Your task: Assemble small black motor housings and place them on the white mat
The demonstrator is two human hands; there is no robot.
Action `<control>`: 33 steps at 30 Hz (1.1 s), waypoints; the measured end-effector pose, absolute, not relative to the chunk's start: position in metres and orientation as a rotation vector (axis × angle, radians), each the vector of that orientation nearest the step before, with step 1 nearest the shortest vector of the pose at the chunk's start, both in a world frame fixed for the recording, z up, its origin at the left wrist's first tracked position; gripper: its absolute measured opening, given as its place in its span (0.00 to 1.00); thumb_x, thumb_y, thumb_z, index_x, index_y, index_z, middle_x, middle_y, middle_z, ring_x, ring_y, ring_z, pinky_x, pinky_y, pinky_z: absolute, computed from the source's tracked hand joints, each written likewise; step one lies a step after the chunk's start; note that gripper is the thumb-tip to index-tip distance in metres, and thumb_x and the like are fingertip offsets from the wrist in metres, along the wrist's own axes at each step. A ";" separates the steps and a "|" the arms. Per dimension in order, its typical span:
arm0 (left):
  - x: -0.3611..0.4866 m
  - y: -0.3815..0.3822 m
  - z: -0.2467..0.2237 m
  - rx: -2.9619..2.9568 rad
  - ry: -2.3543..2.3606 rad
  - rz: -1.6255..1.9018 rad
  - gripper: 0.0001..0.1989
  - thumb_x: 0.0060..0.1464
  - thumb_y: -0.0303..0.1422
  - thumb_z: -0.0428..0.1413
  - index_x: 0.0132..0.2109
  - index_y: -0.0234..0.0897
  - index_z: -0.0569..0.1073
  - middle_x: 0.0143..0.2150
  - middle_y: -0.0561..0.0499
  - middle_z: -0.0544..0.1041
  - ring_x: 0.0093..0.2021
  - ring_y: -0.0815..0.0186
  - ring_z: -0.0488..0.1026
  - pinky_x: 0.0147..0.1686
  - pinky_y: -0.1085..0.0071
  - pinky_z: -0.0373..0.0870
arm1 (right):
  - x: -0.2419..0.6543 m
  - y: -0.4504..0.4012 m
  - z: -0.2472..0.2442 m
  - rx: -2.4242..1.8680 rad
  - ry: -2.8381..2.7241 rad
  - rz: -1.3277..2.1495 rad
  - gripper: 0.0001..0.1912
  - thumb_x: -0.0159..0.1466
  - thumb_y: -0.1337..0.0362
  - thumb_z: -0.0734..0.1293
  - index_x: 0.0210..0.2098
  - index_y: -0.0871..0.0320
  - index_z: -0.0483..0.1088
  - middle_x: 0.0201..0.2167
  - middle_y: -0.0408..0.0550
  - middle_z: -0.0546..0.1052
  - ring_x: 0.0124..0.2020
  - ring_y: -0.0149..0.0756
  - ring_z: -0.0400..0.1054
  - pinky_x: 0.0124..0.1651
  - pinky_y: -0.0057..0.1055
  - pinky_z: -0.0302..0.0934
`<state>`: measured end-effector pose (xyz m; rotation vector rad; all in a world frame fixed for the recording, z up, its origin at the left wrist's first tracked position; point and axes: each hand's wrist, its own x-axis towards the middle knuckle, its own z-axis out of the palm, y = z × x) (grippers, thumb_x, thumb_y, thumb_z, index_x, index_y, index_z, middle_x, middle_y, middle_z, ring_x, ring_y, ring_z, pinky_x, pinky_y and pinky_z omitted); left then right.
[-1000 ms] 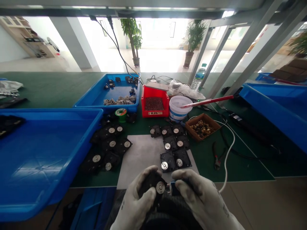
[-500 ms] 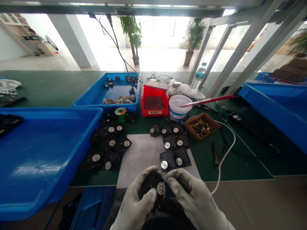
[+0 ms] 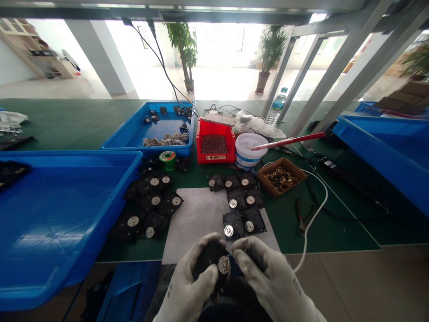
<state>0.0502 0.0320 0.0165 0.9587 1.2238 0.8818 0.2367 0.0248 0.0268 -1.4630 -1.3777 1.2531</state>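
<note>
Near the table's front edge, my gloved left hand (image 3: 192,281) is wrapped round a black plate-like part (image 3: 207,260) that carries a silver disc (image 3: 223,264). Right beside it, the fingers of my gloved right hand (image 3: 268,273) are pressed together next to the disc; what they hold, if anything, is hidden. A small dark blue piece (image 3: 235,265) shows between the disc and my right fingers. Beyond my hands, several similar black parts (image 3: 233,225) with silver discs lie on and around a white sheet (image 3: 194,214). More black parts (image 3: 155,221) lie to its left.
A large blue tray (image 3: 77,154) takes up the left, with another blue tray (image 3: 147,147) behind it. Further back are a red bin (image 3: 216,158), a white tub (image 3: 250,154) and a brown box (image 3: 275,190) of brass rings. Pliers (image 3: 303,221) and a white cable (image 3: 318,212) lie right.
The whole view has shifted very slightly. My hands and the black part keep nearly the same pose.
</note>
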 end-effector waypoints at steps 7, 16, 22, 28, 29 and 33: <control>0.047 0.031 0.013 0.979 1.221 0.885 0.27 0.54 0.42 0.65 0.60 0.38 0.78 0.56 0.42 0.83 0.60 0.45 0.78 0.61 0.58 0.75 | 0.235 0.025 0.029 -1.469 -1.422 1.168 0.18 0.72 0.48 0.64 0.39 0.55 0.76 0.33 0.47 0.84 0.35 0.38 0.80 0.38 0.27 0.72; 0.046 0.030 0.007 0.984 1.211 0.896 0.27 0.54 0.42 0.65 0.59 0.39 0.78 0.57 0.42 0.83 0.61 0.45 0.78 0.62 0.57 0.75 | 0.234 0.025 0.022 -1.471 -1.480 1.140 0.17 0.73 0.50 0.62 0.40 0.54 0.75 0.32 0.46 0.83 0.34 0.36 0.80 0.39 0.25 0.71; 0.046 0.030 0.011 0.980 1.236 0.891 0.27 0.53 0.40 0.65 0.59 0.38 0.78 0.56 0.42 0.84 0.59 0.46 0.79 0.61 0.58 0.76 | 0.234 0.024 0.019 -1.487 -1.493 1.075 0.21 0.73 0.45 0.62 0.40 0.54 0.77 0.32 0.49 0.83 0.34 0.38 0.80 0.38 0.25 0.72; 0.042 0.031 0.012 1.034 1.245 0.884 0.25 0.56 0.39 0.62 0.59 0.38 0.79 0.57 0.42 0.83 0.60 0.46 0.79 0.61 0.58 0.76 | 0.233 0.023 0.017 -1.479 -1.479 1.047 0.19 0.73 0.47 0.63 0.39 0.54 0.77 0.32 0.47 0.83 0.33 0.37 0.80 0.38 0.24 0.72; 0.041 0.035 0.012 1.091 1.255 0.876 0.24 0.58 0.38 0.61 0.60 0.38 0.79 0.58 0.43 0.83 0.61 0.47 0.78 0.62 0.59 0.75 | 0.235 0.024 0.016 -1.483 -1.471 1.024 0.18 0.73 0.49 0.63 0.40 0.54 0.78 0.32 0.47 0.83 0.34 0.37 0.80 0.38 0.24 0.72; 0.035 0.072 0.018 1.563 1.399 0.940 0.22 0.66 0.36 0.53 0.63 0.38 0.75 0.63 0.43 0.79 0.65 0.52 0.75 0.64 0.61 0.72 | 0.255 0.027 0.012 -1.508 -1.397 0.938 0.16 0.71 0.50 0.66 0.42 0.54 0.79 0.34 0.48 0.84 0.34 0.38 0.80 0.36 0.25 0.73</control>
